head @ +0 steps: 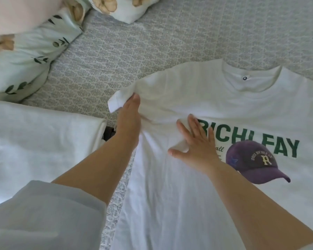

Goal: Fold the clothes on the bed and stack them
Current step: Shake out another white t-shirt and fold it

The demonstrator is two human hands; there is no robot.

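Observation:
A white T-shirt point(197, 186) with green lettering and a purple cap print lies front-up across the bed, collar toward the far side. My left hand point(129, 114) grips the shirt's left sleeve at its hem, the sleeve end sticking out past my fingers. My right hand point(193, 139) lies flat with spread fingers on the chest of the shirt, just left of the lettering, pressing a small fold of cloth. A folded white garment point(40, 141) rests to the left of the shirt.
The bed has a grey patterned cover point(134, 47). Floral pillows point(22, 56) lie at the far left, another floral pillow point(126, 8) at the top. A dark item point(109, 132) peeks out by the folded garment.

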